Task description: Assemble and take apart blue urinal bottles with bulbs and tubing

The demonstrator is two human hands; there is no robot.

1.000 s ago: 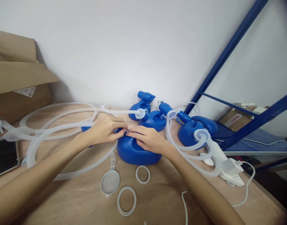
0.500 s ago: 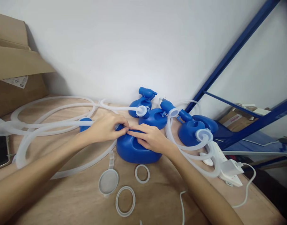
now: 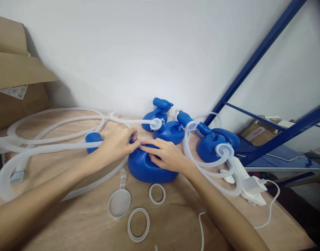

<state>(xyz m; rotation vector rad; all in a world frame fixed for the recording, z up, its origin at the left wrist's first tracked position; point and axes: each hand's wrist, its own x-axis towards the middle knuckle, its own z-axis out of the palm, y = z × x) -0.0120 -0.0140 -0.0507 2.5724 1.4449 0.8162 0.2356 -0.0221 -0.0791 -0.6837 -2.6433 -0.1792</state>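
Observation:
A blue plastic urinal bottle (image 3: 153, 173) lies on its broad side on the wooden table, its neck end mostly behind my fingers. My left hand (image 3: 123, 140) is closed at the neck, thumb and fingers pinched together there; a small greyish, see-through bit shows between them, too little to name. My right hand (image 3: 166, 153) holds the bottle from above, index and middle fingers laid toward the neck, thumb side over the recess. In front lie a translucent cap with a strap (image 3: 119, 203), a larger white ring (image 3: 129, 225) and a smaller white ring (image 3: 150, 195).
Looped translucent tubing (image 3: 39, 149) and a blue cylindrical part (image 3: 93, 137) lie left. Behind and right stand several blue bottles (image 3: 211, 148) with tubes. A power strip (image 3: 256, 197), blue metal frame (image 3: 254, 66) and cardboard box (image 3: 21, 108) flank the table.
The view has shifted slightly. A tube's grey-tipped end now shows at the left, and the loop there has swung lower. Both hands stay at the bottle's neck, the left's fingers slightly raised.

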